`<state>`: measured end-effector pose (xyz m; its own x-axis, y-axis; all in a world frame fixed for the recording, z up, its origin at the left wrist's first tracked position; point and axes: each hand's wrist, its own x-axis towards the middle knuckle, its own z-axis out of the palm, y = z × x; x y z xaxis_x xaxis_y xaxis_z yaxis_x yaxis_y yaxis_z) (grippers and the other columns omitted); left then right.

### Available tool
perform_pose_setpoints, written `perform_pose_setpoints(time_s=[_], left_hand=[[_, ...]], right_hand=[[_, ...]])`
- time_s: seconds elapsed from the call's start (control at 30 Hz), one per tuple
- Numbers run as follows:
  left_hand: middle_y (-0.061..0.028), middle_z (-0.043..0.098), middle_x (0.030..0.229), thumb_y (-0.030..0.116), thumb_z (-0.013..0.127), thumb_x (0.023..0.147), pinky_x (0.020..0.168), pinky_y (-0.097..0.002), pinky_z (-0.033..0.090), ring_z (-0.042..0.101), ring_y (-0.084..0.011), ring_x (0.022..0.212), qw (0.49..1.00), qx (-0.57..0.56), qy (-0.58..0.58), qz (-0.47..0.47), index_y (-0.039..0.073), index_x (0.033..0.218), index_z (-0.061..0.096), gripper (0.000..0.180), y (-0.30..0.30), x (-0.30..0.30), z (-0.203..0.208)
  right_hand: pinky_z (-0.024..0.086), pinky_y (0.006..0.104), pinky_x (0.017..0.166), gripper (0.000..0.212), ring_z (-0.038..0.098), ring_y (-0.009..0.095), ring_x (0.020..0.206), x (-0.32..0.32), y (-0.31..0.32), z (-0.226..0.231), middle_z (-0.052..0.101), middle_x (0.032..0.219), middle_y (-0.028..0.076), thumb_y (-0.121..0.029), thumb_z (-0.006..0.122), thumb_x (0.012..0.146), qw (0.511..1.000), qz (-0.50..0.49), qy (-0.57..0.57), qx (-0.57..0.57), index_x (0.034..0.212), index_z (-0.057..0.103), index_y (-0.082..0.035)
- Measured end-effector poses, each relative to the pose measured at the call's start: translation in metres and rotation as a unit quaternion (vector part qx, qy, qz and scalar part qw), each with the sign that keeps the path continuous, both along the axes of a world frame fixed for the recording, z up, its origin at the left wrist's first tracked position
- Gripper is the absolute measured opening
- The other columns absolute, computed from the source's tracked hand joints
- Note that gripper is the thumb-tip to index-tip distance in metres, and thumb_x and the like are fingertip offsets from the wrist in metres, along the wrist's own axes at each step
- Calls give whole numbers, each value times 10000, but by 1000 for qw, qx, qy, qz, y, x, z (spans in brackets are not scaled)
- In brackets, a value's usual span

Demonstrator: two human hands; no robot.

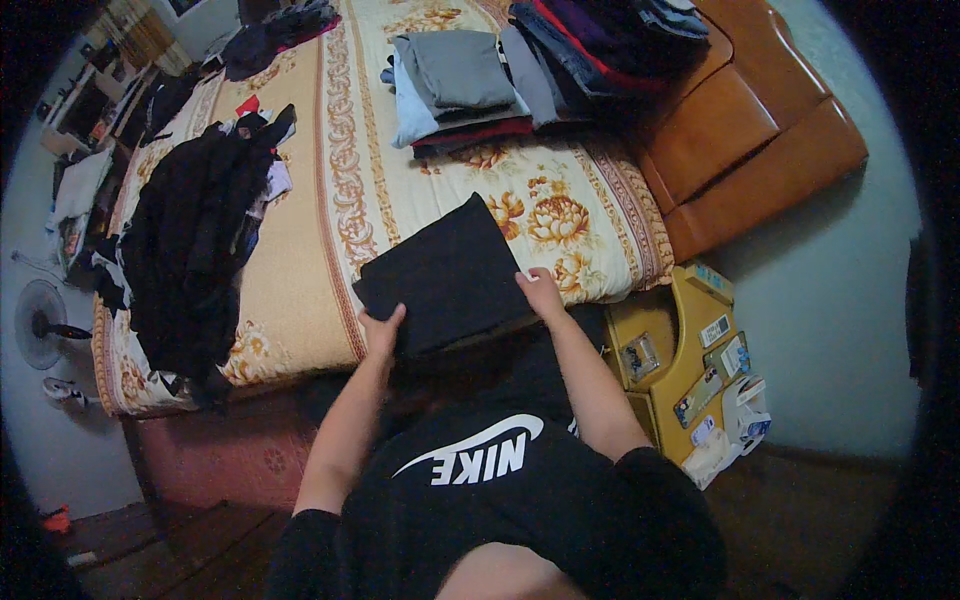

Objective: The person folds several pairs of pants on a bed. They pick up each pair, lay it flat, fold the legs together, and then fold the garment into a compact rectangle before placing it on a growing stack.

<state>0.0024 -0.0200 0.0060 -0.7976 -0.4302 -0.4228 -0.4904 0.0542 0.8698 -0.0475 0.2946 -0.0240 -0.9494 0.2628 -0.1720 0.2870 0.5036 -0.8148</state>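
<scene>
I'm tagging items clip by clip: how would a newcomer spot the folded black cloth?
Start at the flower-patterned bed and go to its near edge. There, between the fingers of the left hand and the right hand, is the folded black cloth. Unlike the loose dark heap to its left and the stacked clothes beyond, it is flat, four-sided and held.

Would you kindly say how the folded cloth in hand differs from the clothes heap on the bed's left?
The folded cloth lies flat and neat; the heap is loose and crumpled. The left hand and right hand hold the folded cloth; neither touches the heap. The heap looks larger than the folded cloth. Both are mainly black.
</scene>
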Motion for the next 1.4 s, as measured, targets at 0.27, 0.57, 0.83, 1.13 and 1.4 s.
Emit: perform_pose_setpoints(time_s=[0.27,0.57,0.83,1.13,1.4], left_hand=[[-136,532,1101,40,666,712,845,-373,427,527,-262,989,989,120,7,-81,28,1218,370,586,-25,-4,46],[-174,592,969,136,692,719,661,-282,480,597,-208,769,981,-109,66,-147,13,1170,469,517,-117,-107,84],[-178,452,1187,172,681,738,928,-328,356,464,-250,1076,987,5,156,41,-34,1244,296,668,-64,17,-21],[-122,405,1265,147,646,778,940,-361,363,433,-265,1118,979,154,130,25,12,1291,277,646,-15,46,5],[-147,468,1172,112,622,793,867,-432,432,495,-292,1044,953,299,47,19,34,1261,293,577,-6,59,25]], right_hand=[[437,358,742,330,581,233,840,52,-22,25,624,894,147,-207,573,812,984,42,-109,-135,1009,567,58],[503,251,598,236,620,199,829,120,-140,62,581,960,132,-147,520,862,764,258,-393,-441,1048,451,-19],[409,404,773,236,513,318,899,31,-88,65,543,936,144,-143,619,746,958,133,194,163,937,541,-29],[439,388,795,539,568,337,936,-32,-71,33,594,975,221,-421,608,763,943,290,-72,146,1072,512,10],[449,280,660,320,571,146,733,-31,-45,52,620,854,46,-292,644,771,920,201,-267,-203,984,606,-57]])
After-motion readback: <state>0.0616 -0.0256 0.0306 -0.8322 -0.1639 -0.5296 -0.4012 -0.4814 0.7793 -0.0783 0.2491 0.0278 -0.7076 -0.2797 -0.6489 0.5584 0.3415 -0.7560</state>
